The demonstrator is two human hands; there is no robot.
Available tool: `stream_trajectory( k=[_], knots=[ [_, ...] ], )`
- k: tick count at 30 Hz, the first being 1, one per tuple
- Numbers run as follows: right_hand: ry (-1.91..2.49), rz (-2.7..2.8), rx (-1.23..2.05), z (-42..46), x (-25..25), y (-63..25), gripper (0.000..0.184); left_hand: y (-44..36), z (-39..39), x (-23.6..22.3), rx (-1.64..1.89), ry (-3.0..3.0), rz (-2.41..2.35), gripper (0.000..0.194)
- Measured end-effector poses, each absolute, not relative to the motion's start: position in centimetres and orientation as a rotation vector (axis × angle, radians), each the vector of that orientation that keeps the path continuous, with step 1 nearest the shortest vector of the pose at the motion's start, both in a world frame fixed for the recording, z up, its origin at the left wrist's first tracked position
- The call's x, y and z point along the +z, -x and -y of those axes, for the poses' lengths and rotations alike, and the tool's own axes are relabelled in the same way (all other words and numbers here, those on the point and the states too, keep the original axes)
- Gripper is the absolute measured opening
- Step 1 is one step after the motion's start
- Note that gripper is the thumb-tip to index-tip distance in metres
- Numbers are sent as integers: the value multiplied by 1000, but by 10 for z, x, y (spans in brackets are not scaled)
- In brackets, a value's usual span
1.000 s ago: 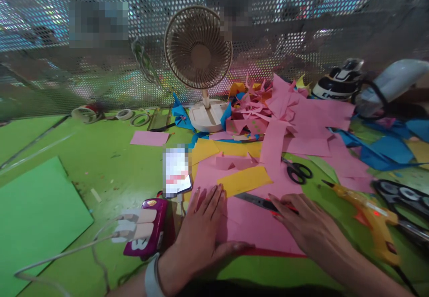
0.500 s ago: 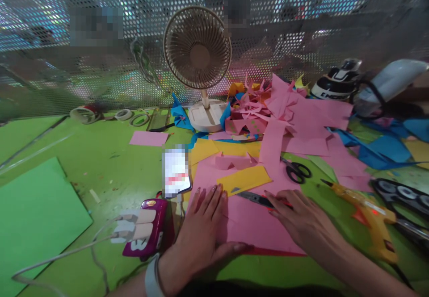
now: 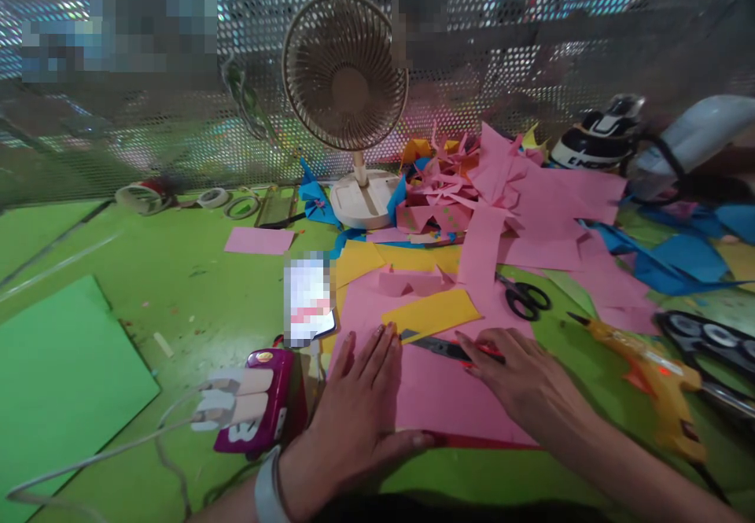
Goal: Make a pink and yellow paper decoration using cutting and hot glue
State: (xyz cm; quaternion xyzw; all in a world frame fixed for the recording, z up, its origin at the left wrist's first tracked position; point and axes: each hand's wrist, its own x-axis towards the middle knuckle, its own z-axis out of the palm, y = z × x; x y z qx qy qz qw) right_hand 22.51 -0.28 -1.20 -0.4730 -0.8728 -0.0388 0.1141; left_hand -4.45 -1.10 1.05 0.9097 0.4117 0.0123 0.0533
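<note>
Flat pink paper is covered by the spread left hand, a slim cutter clasped in the right hand.

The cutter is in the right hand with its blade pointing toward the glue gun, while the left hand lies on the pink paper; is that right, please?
Not quite: in the head view, the blade of the cutter points toward the left hand, away from the glue gun. The cutter is indeed in the right hand, and the left hand does lie on the pink paper.
</note>
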Motion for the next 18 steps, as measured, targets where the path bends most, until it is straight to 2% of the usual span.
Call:
stream_trajectory(
  k=[18],
  knots=[
    [1315,2631,-110,0,-8,-222,36,45,9,17,31,-2692,-1219,96]
  ],
)
